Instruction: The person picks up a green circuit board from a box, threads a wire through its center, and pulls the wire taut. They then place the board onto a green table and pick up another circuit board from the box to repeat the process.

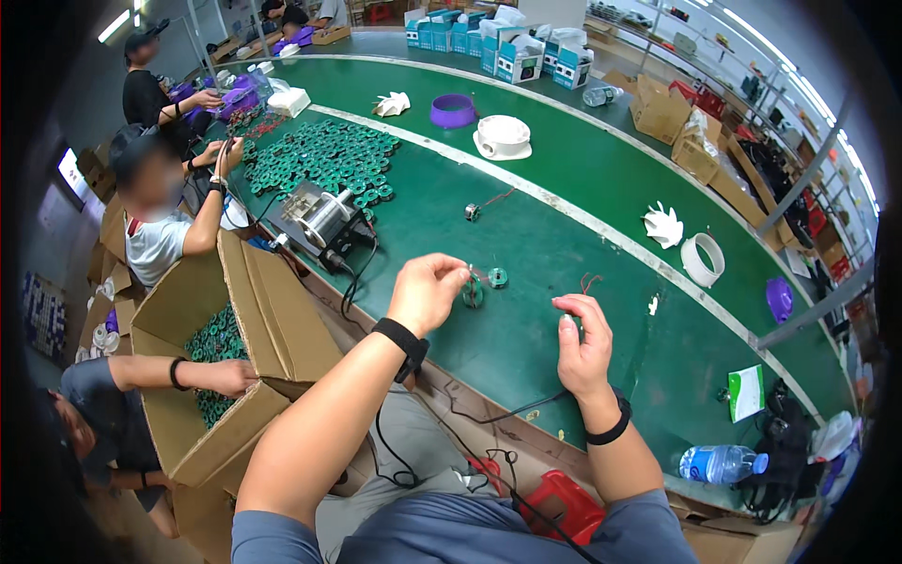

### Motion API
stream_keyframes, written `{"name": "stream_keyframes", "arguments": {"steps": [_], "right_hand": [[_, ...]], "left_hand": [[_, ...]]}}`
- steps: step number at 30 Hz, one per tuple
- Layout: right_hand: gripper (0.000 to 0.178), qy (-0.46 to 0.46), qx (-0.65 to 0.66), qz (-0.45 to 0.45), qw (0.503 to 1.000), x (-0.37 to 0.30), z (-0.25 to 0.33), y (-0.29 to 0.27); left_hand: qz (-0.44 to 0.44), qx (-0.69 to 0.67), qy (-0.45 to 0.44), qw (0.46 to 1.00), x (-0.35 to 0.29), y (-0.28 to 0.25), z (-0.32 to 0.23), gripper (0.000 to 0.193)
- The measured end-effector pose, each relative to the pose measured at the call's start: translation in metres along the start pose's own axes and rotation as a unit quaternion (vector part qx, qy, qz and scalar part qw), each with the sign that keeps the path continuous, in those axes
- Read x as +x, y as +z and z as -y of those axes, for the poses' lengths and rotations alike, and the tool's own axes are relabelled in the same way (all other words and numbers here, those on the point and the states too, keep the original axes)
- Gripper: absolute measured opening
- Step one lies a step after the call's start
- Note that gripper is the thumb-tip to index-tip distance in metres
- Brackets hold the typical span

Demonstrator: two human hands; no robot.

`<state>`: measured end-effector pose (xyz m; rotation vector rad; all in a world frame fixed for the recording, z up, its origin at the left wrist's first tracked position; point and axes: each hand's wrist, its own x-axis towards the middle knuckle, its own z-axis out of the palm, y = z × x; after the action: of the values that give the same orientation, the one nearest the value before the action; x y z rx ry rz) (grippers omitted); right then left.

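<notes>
My left hand is closed in a pinch on the edge of a round green circuit board, held upright over the green work surface. Just beyond it lies a second round green board. My right hand is curled, thumb near the fingers, around a small dark part that is mostly hidden. Thin red wires show beside its fingertips; whether they join that part I cannot tell. Farther off rests a small motor coil with red wires.
A big pile of round green boards covers the far left, behind a metal soldering machine. White fan wheels and a purple ring sit on the belt. A water bottle lies right. At left, another person's hand reaches into a carton.
</notes>
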<state>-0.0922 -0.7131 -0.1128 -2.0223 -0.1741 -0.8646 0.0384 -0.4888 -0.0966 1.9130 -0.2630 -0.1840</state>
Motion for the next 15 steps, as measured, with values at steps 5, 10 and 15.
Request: {"name": "stream_keyframes", "arguments": {"steps": [5,10,15], "right_hand": [[0.026,0.079,-0.044,0.073,0.993,0.007,0.013,0.001],[0.044,0.030,-0.189,0.219,0.957,0.041,-0.010,0.028],[0.049,0.035,-0.229,0.292,0.928,0.065,-0.041,0.072]], "left_hand": [[0.000,0.031,-0.060,0.998,-0.042,-0.035,0.002,0.077],[-0.030,-0.164,-0.028,0.986,-0.127,-0.095,0.008,0.067],[-0.068,-0.267,-0.070,0.959,-0.230,-0.127,0.031,0.059]]}}
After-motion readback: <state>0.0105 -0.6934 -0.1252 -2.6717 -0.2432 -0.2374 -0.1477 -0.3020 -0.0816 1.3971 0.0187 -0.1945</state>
